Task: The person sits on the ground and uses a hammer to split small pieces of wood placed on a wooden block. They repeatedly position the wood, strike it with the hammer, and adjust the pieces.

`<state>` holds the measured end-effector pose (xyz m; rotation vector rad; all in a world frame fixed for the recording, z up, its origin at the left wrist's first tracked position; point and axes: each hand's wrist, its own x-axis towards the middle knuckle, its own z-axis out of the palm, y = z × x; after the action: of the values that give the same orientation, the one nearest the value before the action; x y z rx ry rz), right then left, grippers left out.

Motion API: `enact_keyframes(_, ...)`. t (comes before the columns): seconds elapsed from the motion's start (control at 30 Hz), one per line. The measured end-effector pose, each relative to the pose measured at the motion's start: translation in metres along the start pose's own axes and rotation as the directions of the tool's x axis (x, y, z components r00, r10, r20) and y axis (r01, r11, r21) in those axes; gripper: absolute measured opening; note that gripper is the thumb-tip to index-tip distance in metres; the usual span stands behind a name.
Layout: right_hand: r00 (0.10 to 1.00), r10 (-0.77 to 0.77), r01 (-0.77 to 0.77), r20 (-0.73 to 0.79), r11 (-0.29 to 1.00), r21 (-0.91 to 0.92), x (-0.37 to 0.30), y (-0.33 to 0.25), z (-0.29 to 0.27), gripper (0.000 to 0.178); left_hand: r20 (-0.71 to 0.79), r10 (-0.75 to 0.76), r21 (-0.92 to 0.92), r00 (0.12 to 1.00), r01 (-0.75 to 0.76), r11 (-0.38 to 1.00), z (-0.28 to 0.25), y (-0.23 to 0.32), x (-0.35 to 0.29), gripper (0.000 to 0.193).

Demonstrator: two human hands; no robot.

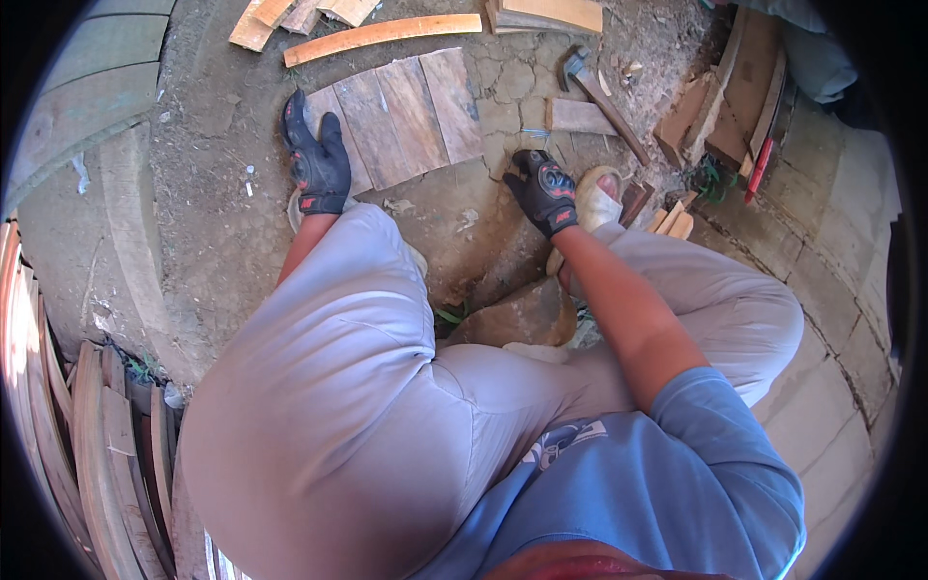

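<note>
Both of my hands wear black gloves with red marks. My left hand (321, 159) is open at the left edge of a panel of short wooden boards (411, 116), its thumb and fingers spread apart. The boards lie side by side on the ground, weathered brown and grey. Right of the panel, my right hand (546, 188) hovers low over the dirt, its fingers bent and a gap showing by the thumb; nothing shows in it. A claw hammer (609, 106) lies beyond it, its handle across a short wood block (578, 116).
A long narrow wood strip (382, 37) lies beyond the panel, with cut pieces (546, 14) beside it. Larger planks (739, 92) and a red pen-like stick (760, 172) are at the right. Stacked boards (106, 454) stand at the lower left. Thin bluish wires or nails lie near the block.
</note>
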<state>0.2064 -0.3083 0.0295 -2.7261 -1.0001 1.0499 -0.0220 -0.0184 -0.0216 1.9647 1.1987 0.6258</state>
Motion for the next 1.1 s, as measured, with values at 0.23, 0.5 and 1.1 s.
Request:
enact_keyframes(0.23,0.987,0.124,-0.118,-0.097,0.991,0.069,-0.016,-0.004,0.012,0.034,0.038,-0.031,0.049,0.999,0.029,0.998,-0.002,0.006,0.000,0.063)
enact_keyframes(0.5,0.973,0.217,-0.212,-0.078,0.974,0.076,-0.012,-0.011,-0.004,0.039,0.017,-0.014,0.013,1.000,0.014,1.000,0.000,0.003,0.001,0.062)
enact_keyframes(1.1,0.887,0.361,-0.443,0.287,0.494,0.748,0.006,0.049,-0.008,0.034,-0.001,0.024,0.013,1.000,-0.024,1.000,0.001,-0.003,-0.001,0.063)
